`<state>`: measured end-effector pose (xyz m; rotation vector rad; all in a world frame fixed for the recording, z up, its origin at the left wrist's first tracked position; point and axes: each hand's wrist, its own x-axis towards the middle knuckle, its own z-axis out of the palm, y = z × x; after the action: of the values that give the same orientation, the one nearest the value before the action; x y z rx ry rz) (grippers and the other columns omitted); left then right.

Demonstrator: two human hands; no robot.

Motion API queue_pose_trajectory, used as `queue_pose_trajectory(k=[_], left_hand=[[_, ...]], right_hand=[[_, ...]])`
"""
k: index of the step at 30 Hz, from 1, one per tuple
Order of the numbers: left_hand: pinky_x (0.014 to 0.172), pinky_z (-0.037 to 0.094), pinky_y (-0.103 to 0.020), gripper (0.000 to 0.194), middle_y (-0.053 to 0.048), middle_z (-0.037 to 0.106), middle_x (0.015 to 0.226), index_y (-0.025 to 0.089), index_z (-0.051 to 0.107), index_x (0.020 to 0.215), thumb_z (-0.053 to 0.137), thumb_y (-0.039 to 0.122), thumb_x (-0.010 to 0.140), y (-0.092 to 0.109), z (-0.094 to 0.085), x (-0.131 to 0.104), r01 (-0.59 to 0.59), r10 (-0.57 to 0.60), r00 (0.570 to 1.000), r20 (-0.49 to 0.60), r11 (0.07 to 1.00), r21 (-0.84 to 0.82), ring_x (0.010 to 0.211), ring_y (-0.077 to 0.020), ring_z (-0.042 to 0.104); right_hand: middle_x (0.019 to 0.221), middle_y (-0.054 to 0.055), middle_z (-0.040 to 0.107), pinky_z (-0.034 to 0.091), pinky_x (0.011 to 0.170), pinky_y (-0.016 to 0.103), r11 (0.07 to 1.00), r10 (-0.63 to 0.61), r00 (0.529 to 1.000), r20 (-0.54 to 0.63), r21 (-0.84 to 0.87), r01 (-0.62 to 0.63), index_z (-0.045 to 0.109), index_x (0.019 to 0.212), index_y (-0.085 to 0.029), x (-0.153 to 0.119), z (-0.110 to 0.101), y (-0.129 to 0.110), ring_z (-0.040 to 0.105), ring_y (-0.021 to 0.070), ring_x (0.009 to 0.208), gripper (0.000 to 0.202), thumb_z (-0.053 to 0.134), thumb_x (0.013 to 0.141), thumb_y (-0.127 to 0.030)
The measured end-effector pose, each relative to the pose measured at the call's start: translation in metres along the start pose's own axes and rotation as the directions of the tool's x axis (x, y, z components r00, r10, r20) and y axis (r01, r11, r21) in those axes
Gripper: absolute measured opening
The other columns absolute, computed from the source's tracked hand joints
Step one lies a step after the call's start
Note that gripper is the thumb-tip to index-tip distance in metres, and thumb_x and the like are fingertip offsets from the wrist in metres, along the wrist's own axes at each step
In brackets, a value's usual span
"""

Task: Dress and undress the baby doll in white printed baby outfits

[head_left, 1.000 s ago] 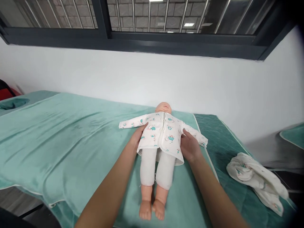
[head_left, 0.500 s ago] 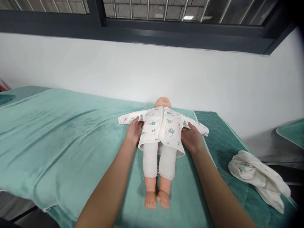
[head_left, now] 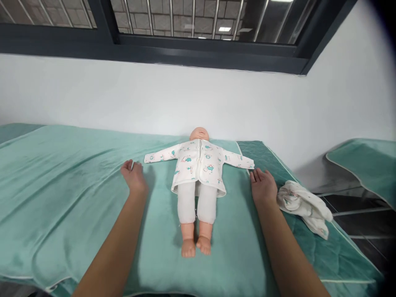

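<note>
A baby doll lies on its back on a green bed cover, head toward the wall and bare feet toward me. It wears a white printed jacket with both sleeves spread sideways, and its upper legs are white. My left hand hovers to the left of the doll, off the sleeve, fingers loosely curled apart and holding nothing. On the other side, my right hand is open, palm up, with its fingertips close to the sleeve cuff; whether they touch it I cannot tell.
A crumpled white printed cloth lies on the darker green quilted cover at the right. Behind the bed rises a white wall under a dark window frame. Another green-covered surface stands at the far right.
Both hands have left the doll's sides and moved outward, one to each side. The doll still lies with its arms spread; the whole view has shifted slightly.
</note>
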<state>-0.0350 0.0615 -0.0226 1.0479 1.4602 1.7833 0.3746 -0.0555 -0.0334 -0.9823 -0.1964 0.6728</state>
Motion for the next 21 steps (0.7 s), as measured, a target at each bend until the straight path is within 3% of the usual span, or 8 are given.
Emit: queue_pose_trajectory(k=[2,4,8,11,13,15,18,21], left_hand=[[0.110,0.038,-0.036,0.037,-0.007,0.044,0.139,0.027,0.041,0.116,0.054,0.024,0.082,0.000,0.002,-0.009,-0.038,0.040,0.998,-0.052,0.999,0.030,0.132,-0.0170,0.045],[0.105,0.041,-0.038,0.036,-0.007,0.052,0.130,0.026,0.047,0.112,0.058,0.023,0.078,0.003,0.004,-0.020,-0.089,0.092,0.995,-0.025,0.991,0.099,0.125,-0.0197,0.052],[0.094,0.049,-0.039,0.031,-0.008,0.061,0.120,0.024,0.054,0.110,0.059,0.024,0.079,0.013,0.002,-0.048,-0.181,0.127,0.957,0.260,0.964,0.195,0.110,-0.0229,0.060],[0.097,0.047,-0.042,0.038,-0.010,0.060,0.125,0.024,0.056,0.117,0.058,0.023,0.079,0.022,-0.001,-0.074,-0.393,0.239,0.843,0.483,0.885,0.249,0.114,-0.0260,0.059],[0.104,0.041,-0.047,0.046,-0.012,0.056,0.134,0.023,0.055,0.126,0.055,0.021,0.080,0.028,-0.002,-0.092,-0.596,0.343,0.731,0.590,0.741,0.309,0.125,-0.0297,0.052],[0.108,0.035,-0.049,0.051,-0.013,0.053,0.140,0.022,0.052,0.133,0.051,0.018,0.082,0.033,-0.002,-0.109,-0.723,0.387,0.639,0.665,0.596,0.348,0.132,-0.0318,0.046],[0.106,0.036,-0.048,0.053,-0.014,0.053,0.141,0.021,0.048,0.137,0.047,0.017,0.084,0.040,-0.004,-0.126,-0.776,0.384,0.584,0.715,0.524,0.352,0.131,-0.0319,0.047],[0.105,0.038,-0.047,0.055,-0.015,0.052,0.141,0.019,0.045,0.140,0.047,0.016,0.085,0.041,-0.007,-0.132,-0.796,0.397,0.555,0.731,0.509,0.329,0.131,-0.0311,0.047]], right_hand=[[0.122,0.000,0.063,0.042,0.113,0.036,0.994,-0.088,0.996,0.032,-0.066,0.090,0.052,0.112,-0.028,-0.026,-0.008,0.005,0.057,0.0114,0.122,0.043,0.063,0.072,-0.015],[0.131,0.002,0.061,0.035,0.117,0.041,0.953,-0.177,0.967,0.182,-0.214,0.215,0.055,0.117,-0.028,-0.058,-0.019,0.009,0.053,0.0153,0.129,0.047,0.068,0.073,-0.019],[0.133,0.009,0.059,0.043,0.107,0.050,0.735,-0.202,0.862,0.466,-0.510,0.448,0.055,0.123,-0.024,-0.116,-0.040,0.010,0.054,0.0236,0.126,0.037,0.059,0.086,-0.030],[0.131,0.011,0.060,0.046,0.102,0.050,0.615,-0.200,0.817,0.540,-0.580,0.534,0.054,0.126,-0.023,-0.140,-0.044,0.009,0.056,0.0253,0.121,0.037,0.054,0.089,-0.030],[0.130,0.011,0.060,0.046,0.101,0.050,0.570,-0.210,0.807,0.552,-0.602,0.559,0.054,0.127,-0.023,-0.146,-0.039,0.011,0.056,0.0261,0.119,0.039,0.054,0.089,-0.031],[0.129,0.011,0.060,0.046,0.100,0.050,0.548,-0.213,0.808,0.549,-0.617,0.565,0.053,0.128,-0.023,-0.148,-0.030,0.016,0.055,0.0265,0.118,0.041,0.053,0.089,-0.033],[0.128,0.012,0.058,0.045,0.101,0.050,0.512,-0.236,0.783,0.575,-0.611,0.603,0.051,0.130,-0.022,-0.146,-0.014,0.024,0.053,0.0263,0.120,0.042,0.052,0.090,-0.034],[0.130,0.012,0.055,0.040,0.107,0.049,0.431,-0.323,0.707,0.629,-0.568,0.701,0.050,0.131,-0.020,-0.142,0.004,0.027,0.048,0.0253,0.124,0.041,0.050,0.091,-0.031]])
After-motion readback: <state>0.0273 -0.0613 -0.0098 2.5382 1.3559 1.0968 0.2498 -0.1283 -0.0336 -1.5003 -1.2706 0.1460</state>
